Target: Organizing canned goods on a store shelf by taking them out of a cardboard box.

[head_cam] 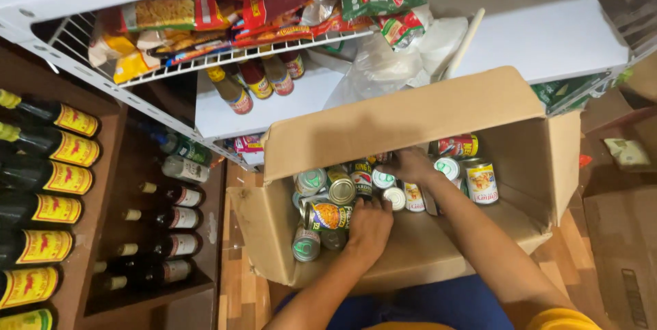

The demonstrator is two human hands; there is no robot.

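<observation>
Reaching down into the open cardboard box point(410, 121), both hands work among the tins: the left hand point(369, 226) rests with fingers curled over a yellow-labelled can point(327, 216) lying on its side, long axis running left to right, just left of the palm. The right hand point(409, 164) lies farther back among upright cans point(448, 168); whether it grips one I cannot tell

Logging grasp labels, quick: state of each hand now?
Left hand: curled over the cans in the cardboard box; grip cannot be told.
Right hand: among cans, cannot be told.
</observation>
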